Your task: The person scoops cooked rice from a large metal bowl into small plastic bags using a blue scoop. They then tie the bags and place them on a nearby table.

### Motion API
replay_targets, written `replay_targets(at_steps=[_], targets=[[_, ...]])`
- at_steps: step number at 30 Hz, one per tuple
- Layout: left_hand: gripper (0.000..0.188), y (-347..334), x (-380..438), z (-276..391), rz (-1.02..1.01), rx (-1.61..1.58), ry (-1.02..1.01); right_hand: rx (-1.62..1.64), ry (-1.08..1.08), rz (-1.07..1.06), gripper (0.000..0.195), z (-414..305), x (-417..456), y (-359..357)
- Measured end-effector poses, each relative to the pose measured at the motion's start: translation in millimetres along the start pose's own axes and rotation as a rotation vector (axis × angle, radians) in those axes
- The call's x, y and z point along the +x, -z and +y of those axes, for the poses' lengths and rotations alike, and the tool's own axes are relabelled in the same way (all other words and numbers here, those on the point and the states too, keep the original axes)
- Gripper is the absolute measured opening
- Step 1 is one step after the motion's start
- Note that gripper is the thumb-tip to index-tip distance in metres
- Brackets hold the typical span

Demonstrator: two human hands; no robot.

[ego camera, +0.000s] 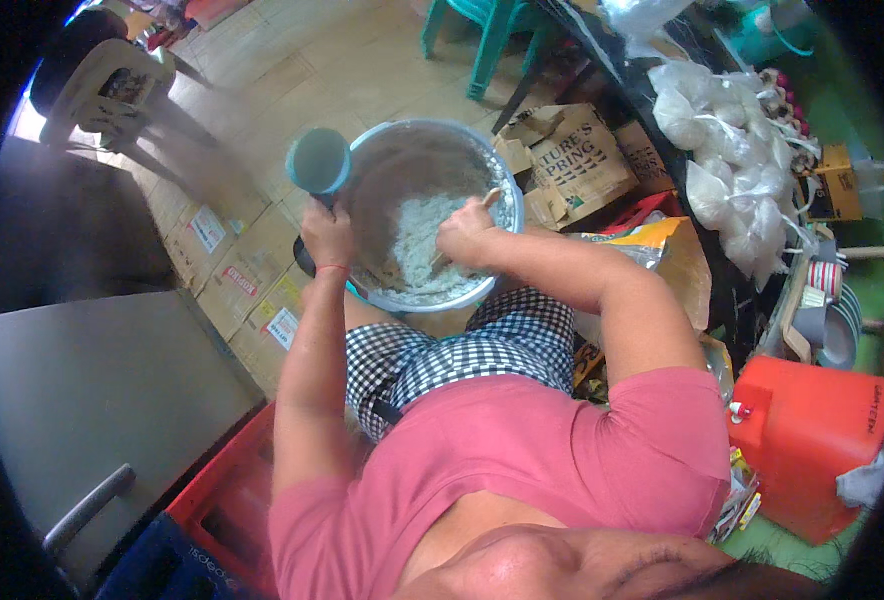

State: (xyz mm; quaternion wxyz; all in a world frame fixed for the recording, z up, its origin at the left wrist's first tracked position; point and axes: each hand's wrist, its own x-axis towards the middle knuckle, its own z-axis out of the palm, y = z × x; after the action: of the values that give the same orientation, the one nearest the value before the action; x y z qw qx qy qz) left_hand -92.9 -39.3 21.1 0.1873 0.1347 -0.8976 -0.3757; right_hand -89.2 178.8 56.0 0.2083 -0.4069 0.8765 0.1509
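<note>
A large round tub [518, 202] stands between my knees, with a whitish, crumbly mixture [419, 236] over its bottom and bits stuck to its wall. My right hand [466, 231] is inside the tub, closed around a wooden stick or spoon handle [491, 197] whose lower end touches the mixture. At the tub's left rim, my left hand [327, 234] grips the handle of a blue-green dipper [319, 161], its round opening facing up. What the dipper holds cannot be made out.
Torn cardboard boxes [580, 161] lie right of the tub, near a yellow-orange plastic bag [667, 240]. Knotted clear bags [734, 150] rest on a dark table. A red water jug [809, 442] is at lower right, a grey refrigerator [104, 397] at left, a green plastic chair [490, 45] ahead.
</note>
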Motion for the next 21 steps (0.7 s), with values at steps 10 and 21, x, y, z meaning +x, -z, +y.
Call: replay_targets(at_steps=[10, 21], targets=[[0.028, 4, -22, 13, 0.075, 0.192, 0.235, -0.067, -0.293, 0.193, 0.015, 65, -13, 65], [0.030, -4, -41, 10, 0.332, 0.235, 0.150, -0.264, -0.240, 0.470, 0.014, 57, 112, 7]])
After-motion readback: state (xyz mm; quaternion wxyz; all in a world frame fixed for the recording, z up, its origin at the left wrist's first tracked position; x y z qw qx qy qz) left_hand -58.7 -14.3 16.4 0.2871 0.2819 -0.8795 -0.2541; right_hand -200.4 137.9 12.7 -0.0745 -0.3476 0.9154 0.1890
